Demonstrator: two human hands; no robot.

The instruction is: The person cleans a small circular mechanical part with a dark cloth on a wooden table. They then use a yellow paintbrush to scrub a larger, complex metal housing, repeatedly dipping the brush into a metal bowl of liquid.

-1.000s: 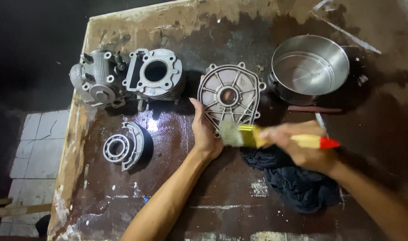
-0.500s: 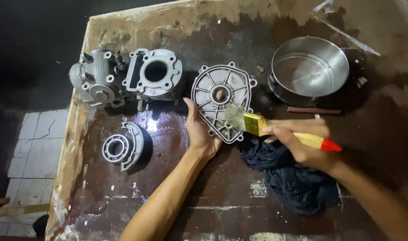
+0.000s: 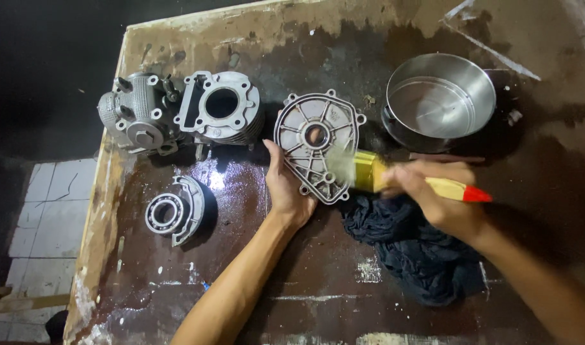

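The wet, stained tabletop (image 3: 254, 255) carries everything. At 1 o'clock stands the round steel pan (image 3: 441, 102), unmoved. A dark rag (image 3: 420, 252) lies bunched at 5 o'clock, under the right hand. At 10 o'clock sit two grey engine parts (image 3: 177, 112), and a bearing piece (image 3: 174, 211) lies at 9 o'clock. The ribbed metal cover (image 3: 315, 144) rests at the centre, in the same place as half a second ago. The left hand (image 3: 286, 185) steadies its left edge, fingers pressed together along the rim. The right hand (image 3: 443, 198) grips the paintbrush (image 3: 395, 179), fingers wrapped around the handle; its bristles have shifted slightly up the cover's right side and now blur.
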